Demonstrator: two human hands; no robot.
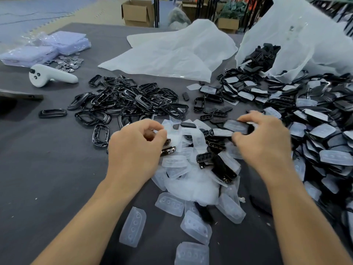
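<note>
We are pinching a padded black part [237,127] with our right hand [265,142] at the far right edge of the clear-pad pile [191,180]. Our left hand [136,146] is curling round a dark shiny part [168,150] at the pile's left edge.

Both bare forearms come in from the bottom edge, converging slightly. Left hand [137,148]: palm down, knuckles up, fingers curled in, thumb against index, gripping a small dark glossy plastic shell [168,150]. Right hand [265,142]: palm down, a bit blurred, fingers bent, thumb and fingertips pinching a black plastic piece with a translucent pad [237,127]. The hands are apart, not touching.
</note>
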